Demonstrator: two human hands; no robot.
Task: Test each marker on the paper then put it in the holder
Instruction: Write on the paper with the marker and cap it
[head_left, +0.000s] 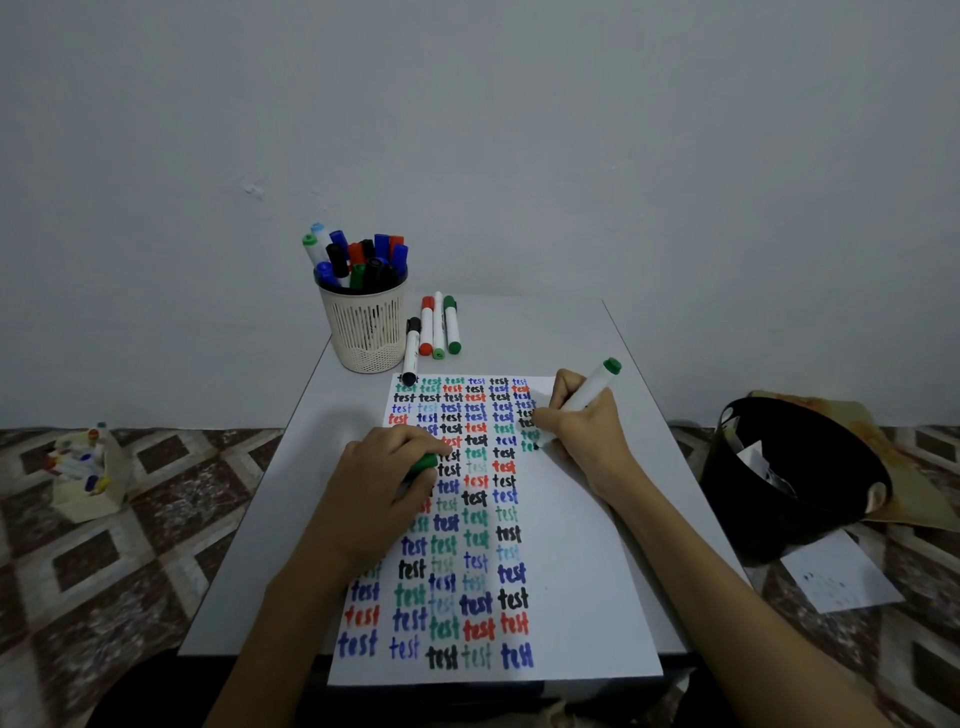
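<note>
Paper (582, 571) runs from the table's (332, 415) near edge up to mid-table, leaving a bare grey strip on either side and open surface beyond its far right corner. Columns of the word "test" in several colours fill its left and middle; the right margin is blank.

The right hand (582, 431) is curled round a green marker (592, 387), tip down on the paper at the right-hand column, green end tilted up and away. The left hand (384, 467) rests on the paper's left part, fingers folded over a green cap (425, 462).

The holder (366, 332), a cream slotted cup crowded with markers, stands at the table's far left corner. Just right of it lie four loose markers (439, 327) side by side; the black one's end touches the paper's far left corner.

A plain pale wall (519, 130) rises behind the table. On the patterned floor (130, 545), a box (88, 467) of markers sits well off to the left; a black bin (779, 467) stands near the table's right edge, with a sheet (836, 571) beside it.
</note>
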